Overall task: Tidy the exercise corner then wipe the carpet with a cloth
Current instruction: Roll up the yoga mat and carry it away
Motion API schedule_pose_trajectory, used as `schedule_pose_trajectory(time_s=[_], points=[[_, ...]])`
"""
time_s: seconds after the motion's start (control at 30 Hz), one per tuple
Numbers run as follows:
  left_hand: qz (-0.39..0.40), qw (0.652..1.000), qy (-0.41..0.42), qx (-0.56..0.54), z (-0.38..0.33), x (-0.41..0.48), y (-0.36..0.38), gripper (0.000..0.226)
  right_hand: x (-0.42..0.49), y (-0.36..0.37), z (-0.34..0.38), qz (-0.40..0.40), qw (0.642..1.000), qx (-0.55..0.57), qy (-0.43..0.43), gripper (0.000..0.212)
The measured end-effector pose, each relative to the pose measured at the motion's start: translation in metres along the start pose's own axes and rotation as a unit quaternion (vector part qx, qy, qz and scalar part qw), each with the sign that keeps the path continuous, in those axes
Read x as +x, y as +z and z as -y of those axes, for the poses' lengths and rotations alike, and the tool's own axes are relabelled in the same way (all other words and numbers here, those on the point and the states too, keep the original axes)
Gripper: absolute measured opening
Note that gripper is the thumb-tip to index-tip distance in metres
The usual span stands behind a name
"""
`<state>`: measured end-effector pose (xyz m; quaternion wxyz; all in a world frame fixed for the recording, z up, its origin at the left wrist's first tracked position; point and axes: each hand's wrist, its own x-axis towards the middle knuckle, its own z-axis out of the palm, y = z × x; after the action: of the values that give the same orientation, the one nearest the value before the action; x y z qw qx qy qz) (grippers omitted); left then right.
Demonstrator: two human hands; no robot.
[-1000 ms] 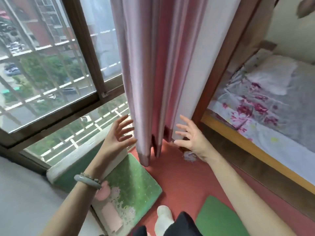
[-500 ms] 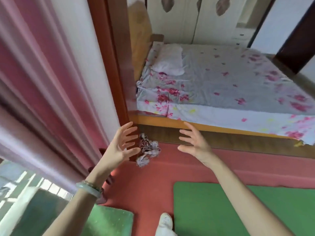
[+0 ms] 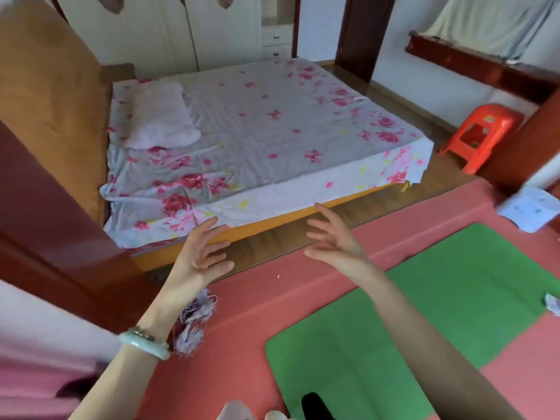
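Left hand (image 3: 200, 256), right hand (image 3: 336, 244) wide, empty | frayed cloth (image 3: 195, 319) (on carpet (image 3: 257, 298)) by our left wrist | we should gather it whole

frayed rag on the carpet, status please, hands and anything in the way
Left hand, right hand open, empty. Frayed rag lies on red carpet, partly behind left wrist, ungripped. Green mat and white scrap sit on the carpet.

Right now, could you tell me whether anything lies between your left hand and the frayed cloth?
Nothing visible does; the open left hand is raised near the frayed cloth, which lies on the carpet partly behind that wrist.
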<state>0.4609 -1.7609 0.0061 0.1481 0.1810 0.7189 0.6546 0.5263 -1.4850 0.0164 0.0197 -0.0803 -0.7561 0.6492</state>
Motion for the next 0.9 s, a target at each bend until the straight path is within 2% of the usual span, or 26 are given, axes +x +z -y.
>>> schedule_pose_trajectory(time_s=[0.33,0.63,0.9], points=[[0.177,0.984,0.027,-0.025,-0.003,0.158,0.03,0.079,0.043,-0.048,-0.005,-0.18,0.983,0.03,0.014,0.085],[0.323,0.944,0.051,-0.031,-0.019,0.285,0.031,0.075,0.103,-0.045,0.003,-0.329,0.939,0.099,0.003,0.087],[0.412,0.909,0.057,-0.021,-0.016,0.363,0.071,0.084,0.128,-0.07,-0.003,-0.416,0.902,0.112,0.024,0.085]])
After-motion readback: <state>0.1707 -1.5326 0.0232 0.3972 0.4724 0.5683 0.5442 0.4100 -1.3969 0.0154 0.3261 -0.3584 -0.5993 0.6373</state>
